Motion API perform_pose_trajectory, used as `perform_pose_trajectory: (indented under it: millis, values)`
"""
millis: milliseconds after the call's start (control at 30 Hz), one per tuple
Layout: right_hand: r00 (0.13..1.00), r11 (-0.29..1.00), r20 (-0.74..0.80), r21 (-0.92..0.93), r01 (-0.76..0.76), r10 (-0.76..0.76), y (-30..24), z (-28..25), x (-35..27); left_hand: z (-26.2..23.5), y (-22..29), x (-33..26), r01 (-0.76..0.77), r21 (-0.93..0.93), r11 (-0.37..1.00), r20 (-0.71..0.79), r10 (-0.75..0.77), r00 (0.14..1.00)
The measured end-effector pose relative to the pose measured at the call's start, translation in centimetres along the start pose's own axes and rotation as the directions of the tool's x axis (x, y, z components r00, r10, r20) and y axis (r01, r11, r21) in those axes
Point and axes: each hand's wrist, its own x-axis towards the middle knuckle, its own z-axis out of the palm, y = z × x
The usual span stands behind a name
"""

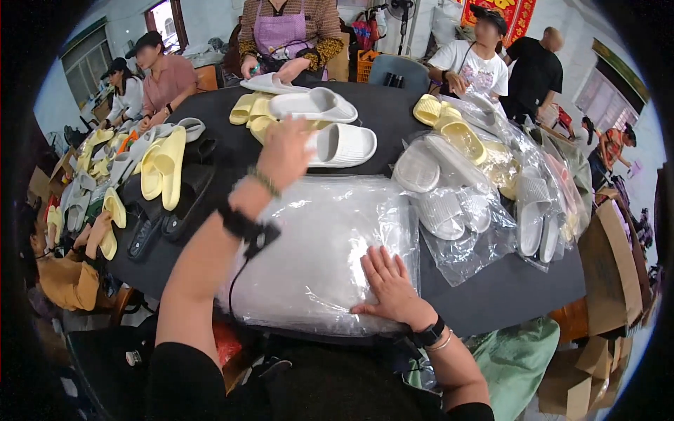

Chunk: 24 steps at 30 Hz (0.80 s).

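Observation:
My right hand (392, 289) lies flat, fingers spread, on a stack of clear plastic bags (302, 259) in front of me. My left hand (286, 153) is stretched out over the far edge of the stack, blurred by motion. Its fingers look extended and reach the near side of a white slide slipper (344, 146); whether they touch it I cannot tell. Behind it lies another white slipper (316, 105), partly resting on yellow slippers (253, 111).
Bagged white slippers (442, 189) and yellow slippers (460, 137) are piled at right. At left lie a pale yellow pair (165, 168) and black slippers (147, 228). Across the dark table (491, 302) a person in a purple apron (279, 31) handles a white slipper. Cardboard boxes (607, 259) stand at right.

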Motion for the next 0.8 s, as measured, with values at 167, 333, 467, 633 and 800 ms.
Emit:
perform_pose_trajectory:
  millis: [167,333,467,633,800]
  values:
    - [1.000,1.000,0.024,-0.014,0.010,-0.009,0.1,-0.4,0.2,-4.8,8.6,-11.1,0.152,-0.260,0.954,0.376,-0.045,0.926]
    - [0.988,0.985,0.106,0.145,0.097,-0.113,3.3,-3.7,1.9,-4.1,8.9,-17.2,0.294,-0.268,0.917,0.446,-0.153,0.882]
    - [0.936,0.961,-0.351,-0.269,-0.069,-0.031,4.9,-10.5,4.7,-2.7,8.7,-18.8,0.298,-0.232,0.926,0.453,-0.169,0.876]
    - [0.887,0.729,-0.443,-0.562,-0.391,0.135,9.3,-14.0,6.4,-2.4,9.2,-18.8,0.285,-0.219,0.933,0.445,-0.164,0.880]
    - [0.922,0.740,-0.276,-0.552,-0.384,0.272,13.3,-12.0,8.1,-2.2,9.2,-19.1,0.297,-0.222,0.929,0.442,-0.176,0.880]
